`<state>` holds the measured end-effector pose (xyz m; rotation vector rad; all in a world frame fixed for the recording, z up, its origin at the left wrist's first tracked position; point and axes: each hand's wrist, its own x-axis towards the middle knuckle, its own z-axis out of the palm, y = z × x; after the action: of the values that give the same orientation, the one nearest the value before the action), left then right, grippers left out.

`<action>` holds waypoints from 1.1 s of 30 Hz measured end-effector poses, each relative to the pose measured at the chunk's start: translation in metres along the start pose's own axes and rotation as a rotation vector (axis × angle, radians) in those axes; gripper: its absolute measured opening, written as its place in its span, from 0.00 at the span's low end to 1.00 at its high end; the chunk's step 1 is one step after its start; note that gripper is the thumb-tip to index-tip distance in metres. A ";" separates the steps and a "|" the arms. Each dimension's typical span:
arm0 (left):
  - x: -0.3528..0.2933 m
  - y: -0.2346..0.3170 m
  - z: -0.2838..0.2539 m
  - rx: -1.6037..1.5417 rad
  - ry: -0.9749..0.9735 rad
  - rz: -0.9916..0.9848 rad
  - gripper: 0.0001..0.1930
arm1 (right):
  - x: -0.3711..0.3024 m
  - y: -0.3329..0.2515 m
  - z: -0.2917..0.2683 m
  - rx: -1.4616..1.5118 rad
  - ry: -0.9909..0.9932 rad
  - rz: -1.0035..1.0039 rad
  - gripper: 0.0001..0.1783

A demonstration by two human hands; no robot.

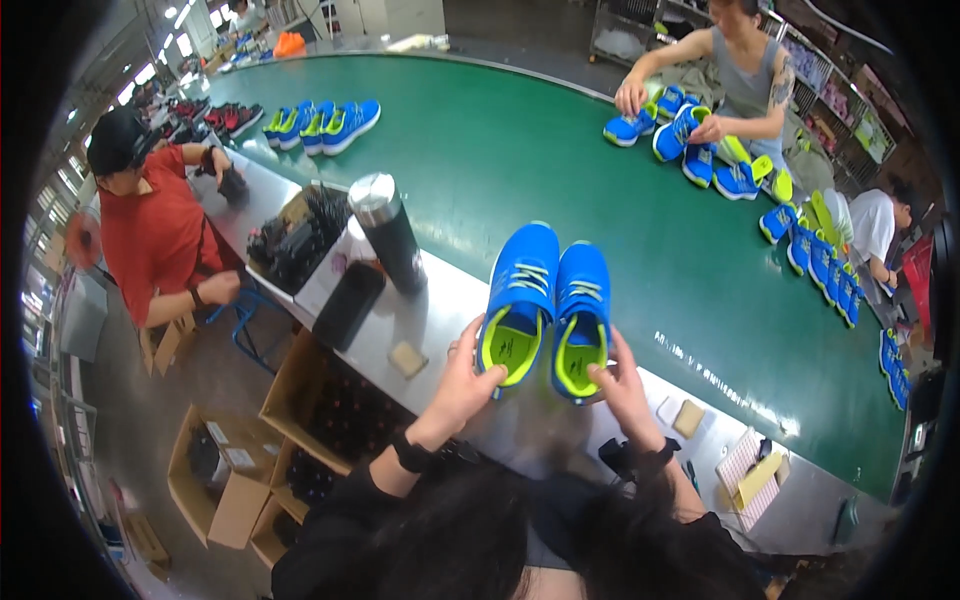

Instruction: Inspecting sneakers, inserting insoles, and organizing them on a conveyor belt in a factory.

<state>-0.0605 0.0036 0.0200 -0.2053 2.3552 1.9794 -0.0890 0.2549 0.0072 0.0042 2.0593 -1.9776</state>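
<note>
Two blue sneakers with lime-green linings and pale laces are held side by side above the metal bench edge, toes pointing away from me. My left hand point(466, 386) grips the heel of the left sneaker point(525, 275), its thumb at the collar. Around the heel of the right sneaker point(584, 285) closes my right hand point(622, 385), thumb likewise at the opening. The sneakers lean close together over the near edge of the green conveyor belt point(480, 130). Both wrists carry dark bands.
Left of my hands stand a steel-capped black bottle point(388, 235) and a dark case point(349, 305). Cardboard boxes point(290, 400) sit below left. A pink rack point(748, 475) lies at right. Co-workers handle items across the belt and at left; more blue sneakers point(345, 125) rest on it.
</note>
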 end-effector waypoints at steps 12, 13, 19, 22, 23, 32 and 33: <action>0.178 0.082 -0.014 0.456 0.778 0.610 0.44 | 0.253 -0.104 0.081 -0.103 -0.323 -0.102 0.49; 0.184 0.072 -0.009 0.392 0.703 0.592 0.45 | 0.269 -0.105 0.083 -0.181 -0.314 -0.070 0.49; 0.179 -0.013 0.056 0.013 0.237 0.242 0.14 | 0.292 -0.029 0.050 -0.174 -0.284 0.019 0.36; 0.198 -0.030 0.090 -0.592 -0.097 -0.006 0.09 | 0.299 -0.001 0.024 0.011 -0.198 0.106 0.30; 0.207 -0.032 0.099 -0.578 -0.107 -0.043 0.09 | 0.302 0.003 0.016 0.200 -0.171 0.138 0.28; 0.244 -0.052 0.128 -0.149 0.183 0.041 0.12 | 0.300 0.018 0.016 0.353 -0.135 0.019 0.19; 0.243 -0.052 0.129 -0.145 0.201 0.078 0.12 | 0.299 0.017 0.018 0.360 -0.122 0.018 0.18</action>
<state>-0.2993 0.1065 -0.0852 -0.3398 2.3686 2.2674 -0.3691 0.1799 -0.0711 -0.0230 1.6022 -2.2484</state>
